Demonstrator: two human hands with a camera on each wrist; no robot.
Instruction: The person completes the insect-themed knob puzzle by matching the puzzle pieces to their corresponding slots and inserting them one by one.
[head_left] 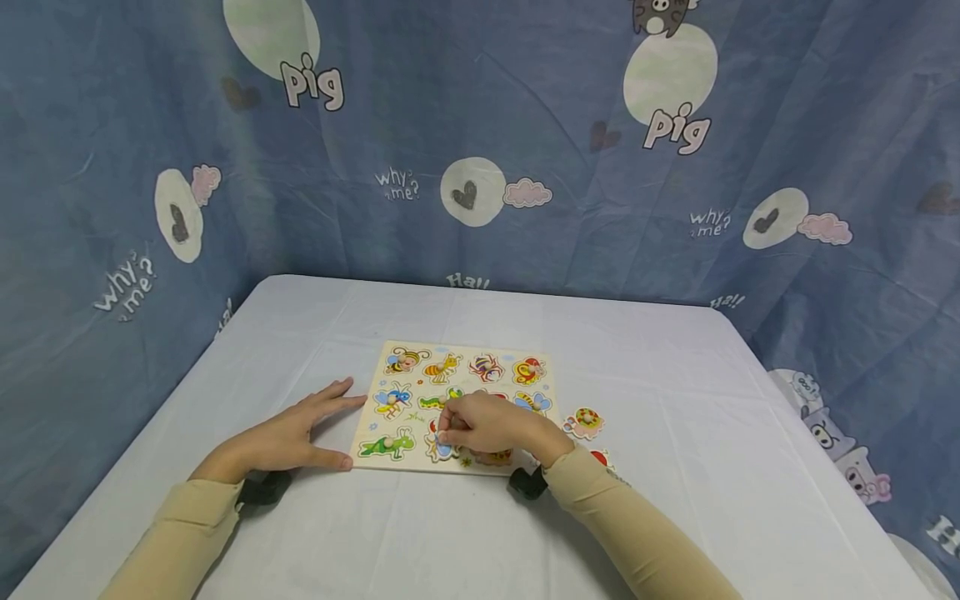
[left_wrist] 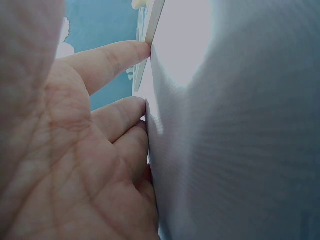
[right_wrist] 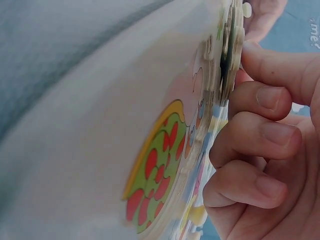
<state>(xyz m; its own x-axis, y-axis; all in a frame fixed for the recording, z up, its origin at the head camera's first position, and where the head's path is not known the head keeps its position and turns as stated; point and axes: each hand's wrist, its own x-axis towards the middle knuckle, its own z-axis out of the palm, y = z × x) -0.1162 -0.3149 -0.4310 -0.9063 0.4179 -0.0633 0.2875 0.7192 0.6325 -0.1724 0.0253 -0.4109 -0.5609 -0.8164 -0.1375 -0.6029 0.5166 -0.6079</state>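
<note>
A wooden peg puzzle board with several colourful insect pieces lies on the white table. At its lower left part, my right hand pinches a blue-winged insect puzzle piece between thumb and forefinger. In the right wrist view that piece stands slightly tilted over the board, and the other fingers are curled above the board's surface. My left hand is spread along the board's left side, with thumb and fingertips at the edge. One finger touches the board's side in the left wrist view.
Right of the board lies a loose piece with a round spotted shell. A red piece shows partly behind the right forearm. A green grasshopper piece sits between the hands. Behind the table hangs a blue patterned curtain.
</note>
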